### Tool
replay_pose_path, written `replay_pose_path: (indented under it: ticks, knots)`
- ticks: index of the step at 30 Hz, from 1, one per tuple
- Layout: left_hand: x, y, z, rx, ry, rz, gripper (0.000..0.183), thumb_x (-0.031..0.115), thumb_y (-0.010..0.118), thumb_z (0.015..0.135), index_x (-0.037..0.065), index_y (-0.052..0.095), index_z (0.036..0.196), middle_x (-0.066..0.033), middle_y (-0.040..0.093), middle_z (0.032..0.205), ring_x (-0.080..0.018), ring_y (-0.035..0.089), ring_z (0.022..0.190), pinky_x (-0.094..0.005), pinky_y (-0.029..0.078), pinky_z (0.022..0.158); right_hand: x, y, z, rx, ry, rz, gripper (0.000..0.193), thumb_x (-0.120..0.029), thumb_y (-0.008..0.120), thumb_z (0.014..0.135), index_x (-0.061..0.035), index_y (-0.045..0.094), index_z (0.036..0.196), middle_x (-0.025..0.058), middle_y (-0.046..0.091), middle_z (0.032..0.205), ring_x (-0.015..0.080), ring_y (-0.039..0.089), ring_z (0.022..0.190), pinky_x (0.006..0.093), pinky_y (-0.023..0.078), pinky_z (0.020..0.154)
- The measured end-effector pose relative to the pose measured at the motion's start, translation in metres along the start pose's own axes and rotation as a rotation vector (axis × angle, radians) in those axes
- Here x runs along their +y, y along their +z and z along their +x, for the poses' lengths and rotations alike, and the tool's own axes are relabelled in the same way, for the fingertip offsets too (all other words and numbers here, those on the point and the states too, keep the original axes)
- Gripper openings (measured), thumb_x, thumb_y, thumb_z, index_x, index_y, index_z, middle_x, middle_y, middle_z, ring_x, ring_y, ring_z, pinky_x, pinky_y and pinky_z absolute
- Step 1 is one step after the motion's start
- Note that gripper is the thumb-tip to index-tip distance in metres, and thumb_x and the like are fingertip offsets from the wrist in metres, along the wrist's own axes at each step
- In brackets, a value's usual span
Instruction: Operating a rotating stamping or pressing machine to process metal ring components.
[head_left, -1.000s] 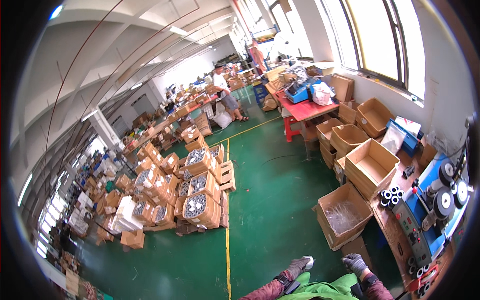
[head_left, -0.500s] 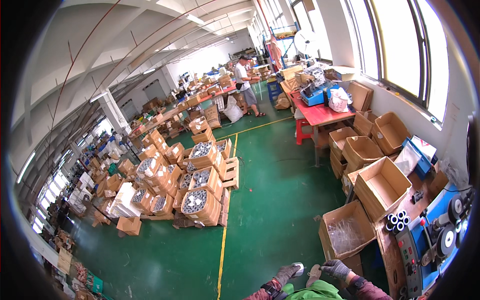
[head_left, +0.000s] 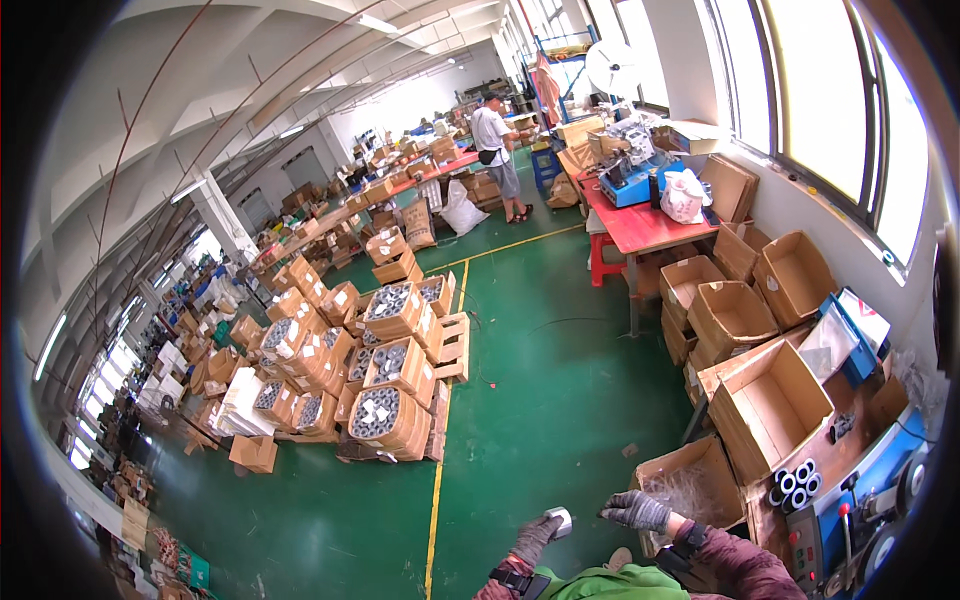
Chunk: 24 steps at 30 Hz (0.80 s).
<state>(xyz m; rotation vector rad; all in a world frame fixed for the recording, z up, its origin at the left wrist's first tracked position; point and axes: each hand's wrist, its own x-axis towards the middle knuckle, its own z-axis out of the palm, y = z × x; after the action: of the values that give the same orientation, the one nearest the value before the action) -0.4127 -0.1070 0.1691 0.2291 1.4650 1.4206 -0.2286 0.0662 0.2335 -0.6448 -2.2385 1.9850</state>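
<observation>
white and short, the round piece (head_left: pixel 561 521) was in the left hand (head_left: pixel 533 541), gripped by the gloved fingers at the lower middle of the frame. the right hand (head_left: pixel 640 511) was near it, to the right, with its fingers bent — whether something thin was between them, i could not tell. the two hands did not touch each other.

as for the progress, i judged that this piece was in the middle of its handling: it was picked up, but not yet laid down. left of the frame's centre, several cartons (head_left: pixel 410 432) on a wooden pallet (head_left: pixel 456 350) were already filled with grey round parts (head_left: pixel 376 412). at the lower right, black-and-white rings (head_left: pixel 797 485) lay in a small group on the bench (head_left: pixel 832 459), and these seemed to be still waiting. how many were left in total, i could not see.

compared with half a second earlier, both hands were farther left and a little higher, and the right hand now overlapped the box (head_left: pixel 727 490) with clear plastic (head_left: pixel 685 488). the machine (head_left: pixel 803 550) was lower in the frame — probably the head had turned. the round piece stayed in the left hand.
</observation>
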Motion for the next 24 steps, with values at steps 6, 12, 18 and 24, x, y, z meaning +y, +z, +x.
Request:
replay_pose_path:
  ticks: [6,12,18,24]
  knots:
    - [0.044,0.012,0.020,0.071,-0.034,-0.102,0.037,0.014,0.067,0.074,-0.003,0.056,0.105,-0.0098,0.060,0.096,-0.0192,0.060,0.084,-0.0289,0.051,0.074,-0.032,-0.025,0.050,-0.125,0.056,-0.022,0.022,-0.020,0.056,0.084,-0.0049,0.060,0.099,0.0021,0.061,0.078,0.0060,0.051,0.069,0.0230,0.044,0.066]
    - [0.097,-0.012,0.061,-0.032,0.466,0.505,0.026,0.016,0.056,0.080,-0.001,0.058,0.099,-0.0065,0.061,0.093,-0.0156,0.058,0.083,-0.0287,0.047,0.074,-0.063,-0.043,0.114,0.007,-0.401,-0.161,0.015,-0.014,0.059,0.080,-0.0059,0.062,0.092,0.0091,0.063,0.081,0.0178,0.060,0.072,0.0284,0.048,0.066]
    - [0.167,-0.042,0.126,-0.033,0.117,-0.041,0.023,0.016,0.061,0.077,0.002,0.061,0.094,-0.0030,0.061,0.083,-0.0108,0.056,0.077,-0.0248,0.046,0.070,-0.107,-0.031,0.196,0.036,-0.322,-0.244,0.013,-0.012,0.057,0.079,-0.0065,0.061,0.090,0.0098,0.062,0.076,0.0205,0.060,0.068,0.0294,0.048,0.063]
    - [0.244,-0.097,0.177,-0.035,0.216,0.235,0.028,0.016,0.064,0.074,0.001,0.062,0.097,-0.0021,0.060,0.085,-0.0127,0.055,0.074,-0.0238,0.044,0.070,-0.157,0.001,0.297,0.063,-0.222,-0.583,0.017,-0.024,0.059,0.076,-0.0078,0.060,0.081,0.0106,0.058,0.063,0.0270,0.057,0.057,0.0335,0.047,0.056]
